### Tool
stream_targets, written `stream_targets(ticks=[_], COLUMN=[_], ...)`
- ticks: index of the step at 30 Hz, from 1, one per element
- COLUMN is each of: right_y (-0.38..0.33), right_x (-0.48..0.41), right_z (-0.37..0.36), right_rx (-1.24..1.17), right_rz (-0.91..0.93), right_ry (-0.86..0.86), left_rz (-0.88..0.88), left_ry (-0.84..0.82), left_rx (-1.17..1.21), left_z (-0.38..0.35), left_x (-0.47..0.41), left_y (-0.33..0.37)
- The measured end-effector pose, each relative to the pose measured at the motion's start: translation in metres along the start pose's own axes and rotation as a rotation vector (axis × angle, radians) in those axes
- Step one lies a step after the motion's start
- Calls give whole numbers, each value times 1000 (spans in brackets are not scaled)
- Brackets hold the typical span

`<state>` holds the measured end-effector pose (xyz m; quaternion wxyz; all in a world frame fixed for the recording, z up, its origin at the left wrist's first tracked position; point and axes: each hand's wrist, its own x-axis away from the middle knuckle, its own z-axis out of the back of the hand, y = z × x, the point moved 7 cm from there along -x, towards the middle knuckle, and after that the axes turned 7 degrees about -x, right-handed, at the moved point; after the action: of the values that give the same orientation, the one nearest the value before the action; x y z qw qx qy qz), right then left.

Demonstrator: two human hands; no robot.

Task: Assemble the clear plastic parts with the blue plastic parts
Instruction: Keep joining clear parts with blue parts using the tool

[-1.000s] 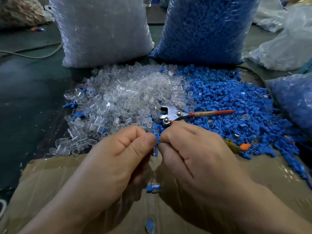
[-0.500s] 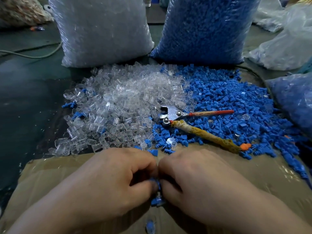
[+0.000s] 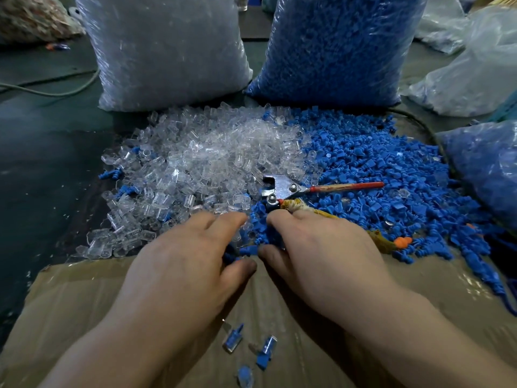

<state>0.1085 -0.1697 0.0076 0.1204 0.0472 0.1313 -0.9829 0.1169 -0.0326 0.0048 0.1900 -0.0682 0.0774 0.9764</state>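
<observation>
A heap of clear plastic parts (image 3: pixel 201 161) lies left of a heap of blue plastic parts (image 3: pixel 372 163) on the dark floor. My left hand (image 3: pixel 190 261) reaches forward, fingers stretched, fingertips touching clear parts at the heap's near edge. My right hand (image 3: pixel 316 253) lies beside it with its fingertips among blue parts, just in front of the pliers; what sits under its fingers is hidden. Three assembled clear-and-blue pieces (image 3: pixel 233 338) lie on the cardboard (image 3: pixel 84 303) between my forearms.
Pliers (image 3: pixel 282 189) with a red handle and a cloth-wrapped handle lie where the two heaps meet. A big bag of clear parts (image 3: pixel 167 49) and one of blue parts (image 3: pixel 335 43) stand behind. More bags (image 3: pixel 486 169) sit at the right. A cable (image 3: pixel 50 92) runs at the left.
Both hands let go of the piece they pressed together and moved forward to the heaps. Another assembled piece now lies on the cardboard.
</observation>
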Motion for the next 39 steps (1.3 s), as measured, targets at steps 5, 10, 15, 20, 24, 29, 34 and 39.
stream_targets(ticks=[5,10,15,20,24,29,34,39], right_y=[-1,8,27,36,20,6,0,-7], right_x=[-5,-2,-2,-1,-1,-2,2,0], right_z=[1,4,7,-11,-16,-17,-18,-16], right_rx=[-43,-195,-425,-1263,-2069,-2263,-2062,-2133], right_rz=[42,18,-118,-400,-493,-525,-460,-371], right_ry=[42,86,155,-8,-222,-379,-420,-425], left_rz=[36,37,36,53,73,36,-4,-4], left_ry=[6,27,34,114,245,257,250,270], left_rx=[49,149,213,254,362,502,591,600], left_z=[-1,1,-1,4,12,8,10,13], left_x=[-2,-2,-2,0,4,7,6,6], left_y=[1,2,0,0,-2,3,9,9])
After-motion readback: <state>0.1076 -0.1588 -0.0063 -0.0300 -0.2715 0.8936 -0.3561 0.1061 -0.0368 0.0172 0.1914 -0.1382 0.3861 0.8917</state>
